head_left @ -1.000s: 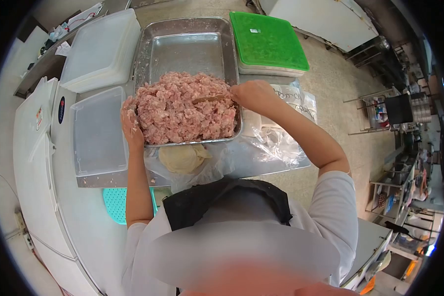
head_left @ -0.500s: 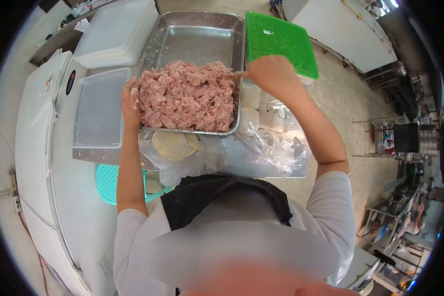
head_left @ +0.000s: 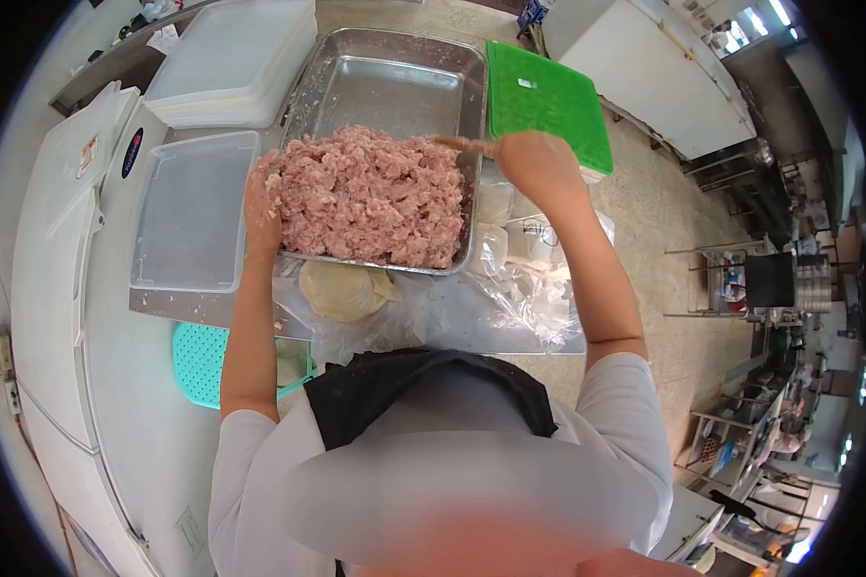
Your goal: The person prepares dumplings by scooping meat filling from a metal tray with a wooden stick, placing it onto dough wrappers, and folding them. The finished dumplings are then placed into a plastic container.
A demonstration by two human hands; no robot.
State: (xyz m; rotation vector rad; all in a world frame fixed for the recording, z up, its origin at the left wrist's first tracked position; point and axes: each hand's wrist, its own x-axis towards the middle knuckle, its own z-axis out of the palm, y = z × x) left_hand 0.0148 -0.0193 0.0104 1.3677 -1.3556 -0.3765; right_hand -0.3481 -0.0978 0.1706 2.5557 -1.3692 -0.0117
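A deep metal tray holds a large mound of ground meat in its near part. My left hand grips the tray's left side, with bits of meat stuck on the fingers. In my closed right hand, over the tray's right rim, is a brown wooden-looking utensil. It points left, and its end reaches the upper right edge of the meat; its full shape cannot be made out. Just below the tray, a pale round lump of dough sits on clear plastic.
Left of the tray are a translucent lidded container and a stack of similar ones. A green lid covers a container at right. Plastic-wrapped white packs lie below it. A turquoise stool stands beneath the table's left edge.
My right hand has come slightly nearer to me, and the utensil now lies flatter, its end tipped a little away. My left hand stays on the tray's side. The whole view has shifted slightly.
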